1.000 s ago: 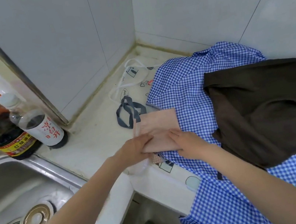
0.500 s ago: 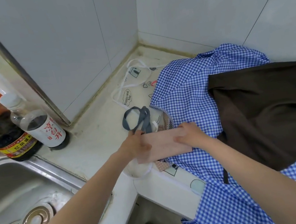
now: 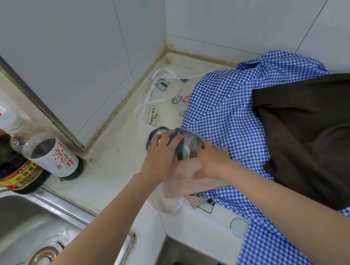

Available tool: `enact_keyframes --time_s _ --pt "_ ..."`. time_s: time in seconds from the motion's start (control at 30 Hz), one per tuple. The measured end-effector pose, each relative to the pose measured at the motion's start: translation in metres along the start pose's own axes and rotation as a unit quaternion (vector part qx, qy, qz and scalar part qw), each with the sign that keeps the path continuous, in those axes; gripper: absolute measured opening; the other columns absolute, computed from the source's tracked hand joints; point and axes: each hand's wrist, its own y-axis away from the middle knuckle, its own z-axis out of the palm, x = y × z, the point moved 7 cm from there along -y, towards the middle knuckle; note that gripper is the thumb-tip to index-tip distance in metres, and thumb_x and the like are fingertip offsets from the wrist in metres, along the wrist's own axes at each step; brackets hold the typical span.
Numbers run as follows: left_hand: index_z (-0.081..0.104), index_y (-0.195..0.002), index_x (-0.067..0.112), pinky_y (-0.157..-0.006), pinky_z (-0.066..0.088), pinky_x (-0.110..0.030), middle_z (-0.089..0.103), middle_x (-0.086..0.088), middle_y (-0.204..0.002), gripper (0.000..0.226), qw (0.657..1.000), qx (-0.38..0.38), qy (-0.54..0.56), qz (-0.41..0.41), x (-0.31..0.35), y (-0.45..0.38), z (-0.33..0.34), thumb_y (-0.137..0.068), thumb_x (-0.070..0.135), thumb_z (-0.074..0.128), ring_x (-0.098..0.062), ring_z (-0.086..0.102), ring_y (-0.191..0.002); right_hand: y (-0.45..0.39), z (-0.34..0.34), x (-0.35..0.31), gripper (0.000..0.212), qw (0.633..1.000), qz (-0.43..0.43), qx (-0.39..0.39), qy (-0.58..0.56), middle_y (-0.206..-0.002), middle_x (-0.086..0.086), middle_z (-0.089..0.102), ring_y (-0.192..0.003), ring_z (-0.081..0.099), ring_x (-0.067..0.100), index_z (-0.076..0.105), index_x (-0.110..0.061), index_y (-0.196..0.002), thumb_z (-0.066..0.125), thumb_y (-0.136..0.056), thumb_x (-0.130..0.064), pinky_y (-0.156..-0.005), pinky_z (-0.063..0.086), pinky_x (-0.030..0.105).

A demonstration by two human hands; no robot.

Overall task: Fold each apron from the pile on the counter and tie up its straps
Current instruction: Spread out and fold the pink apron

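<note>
Under both hands, a folded pink apron lies on the tabletop; left hand grips its grey straps, right hand presses flat, fingers straight.

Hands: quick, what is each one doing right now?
Left hand: grips the grey straps.
Right hand: fingers extended, pressing the folded pink apron.

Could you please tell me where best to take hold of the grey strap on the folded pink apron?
Probably at the grey strap loop bunched beyond the pink apron, coming from the left, where the left hand already covers it.
</note>
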Motion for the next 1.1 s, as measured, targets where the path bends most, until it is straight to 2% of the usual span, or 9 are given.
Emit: enact_keyframes --time_s 0.17,0.4,0.57,0.63,0.77,0.83,0.93,1.0,1.1 --pt "0.049 -0.13 0.026 -0.091 0.034 -0.033 0.05 0.007 -0.133 0.037 0.968 -0.196 -0.121 0.103 0.018 -0.009 0.029 -0.098 0.014 0.039 -0.019 0.035 -0.125 0.013 0.001 -0.012 0.063 0.997 -0.003 0.044 0.06 -0.133 0.01 0.049 -0.127 0.041 0.03 0.04 -0.013 -0.133 0.061 -0.085 -0.048 -0.107 0.024 0.048" --pt "0.055 -0.123 0.018 -0.098 0.035 -0.037 0.052 -0.004 -0.125 0.032 0.929 -0.267 -0.228 0.116 0.026 -0.02 0.021 -0.095 0.011 0.042 -0.026 0.04 -0.123 0.023 0.001 0.0 0.032 0.998 -0.039 -0.047 -0.029 -0.123 0.004 0.056 -0.118 0.047 0.026 0.051 -0.016 -0.125 0.044 -0.094 -0.016 -0.106 0.023 0.046" --pt "0.068 -0.101 0.021 -0.091 0.034 -0.028 0.062 0.008 -0.085 0.023 0.931 -0.306 -0.122 0.158 0.06 -0.03 -0.021 -0.085 0.035 0.062 -0.012 0.05 -0.084 0.043 -0.04 0.02 0.027 0.984 -0.075 -0.092 0.131 -0.124 0.004 0.054 -0.119 0.046 0.028 0.054 -0.018 -0.119 0.041 -0.096 -0.013 -0.109 0.019 0.053" --pt "0.071 -0.099 0.016 -0.075 0.043 -0.023 0.068 0.004 -0.087 0.025 0.933 -0.316 -0.041 0.165 0.082 -0.037 -0.038 -0.084 0.034 0.066 -0.013 0.057 -0.077 0.053 -0.064 0.034 0.038 0.978 -0.045 -0.077 0.189 -0.135 0.003 0.049 -0.127 0.041 0.027 0.048 -0.018 -0.134 0.042 -0.097 -0.014 -0.111 0.018 0.049" --pt "0.064 -0.076 0.009 -0.053 0.031 -0.016 0.051 0.006 -0.058 0.028 0.933 -0.301 0.081 0.182 0.146 -0.058 -0.086 -0.087 0.035 0.064 -0.007 0.041 -0.052 0.083 -0.094 0.074 0.035 0.971 0.021 -0.038 0.236 -0.132 0.007 0.051 -0.128 0.04 0.024 0.05 -0.01 -0.13 0.035 -0.098 -0.011 -0.113 0.012 0.048" --pt "0.062 -0.072 0.015 -0.056 0.035 -0.018 0.051 0.009 -0.052 0.025 0.925 -0.293 0.144 0.194 0.171 -0.063 -0.107 -0.088 0.034 0.062 -0.005 0.044 -0.049 0.1 -0.094 0.104 0.036 0.981 0.06 -0.052 0.179 -0.13 0.009 0.052 -0.127 0.04 0.026 0.051 -0.01 -0.129 0.039 -0.095 -0.008 -0.112 0.011 0.051" --pt "0.066 -0.084 0.008 -0.052 0.036 -0.006 0.052 0.012 -0.04 0.026 0.917 -0.305 0.157 0.205 0.188 -0.062 -0.123 -0.094 0.028 0.054 0.001 0.045 -0.038 0.127 -0.097 0.148 0.02 0.996 0.079 -0.038 -0.018 -0.115 0.004 0.057 -0.105 0.053 0.022 0.06 -0.016 -0.106 0.05 -0.088 -0.016 -0.088 0.038 0.035" --pt "0.066 -0.094 0.006 -0.059 0.045 -0.01 0.055 0.01 -0.046 0.032 0.923 -0.308 0.077 0.217 0.19 -0.061 -0.124 -0.097 0.031 0.047 0.001 0.046 -0.036 0.145 -0.106 0.172 0.012 0.982 0.096 0.015 -0.164 -0.084 0.002 0.054 -0.075 0.05 0.016 0.052 -0.017 -0.072 0.054 -0.084 -0.019 -0.061 0.034 0.025" --pt "0.065 -0.099 0.011 -0.073 0.044 -0.027 0.062 0.004 -0.062 0.048 0.929 -0.288 -0.124 0.196 0.179 -0.061 -0.121 -0.099 0.046 0.031 -0.004 0.054 -0.053 0.16 -0.114 0.204 0.031 0.955 0.164 0.099 -0.228 -0.064 -0.003 0.044 -0.064 0.043 0.014 0.038 -0.019 -0.055 0.05 -0.084 -0.02 -0.068 0.033 0.029"
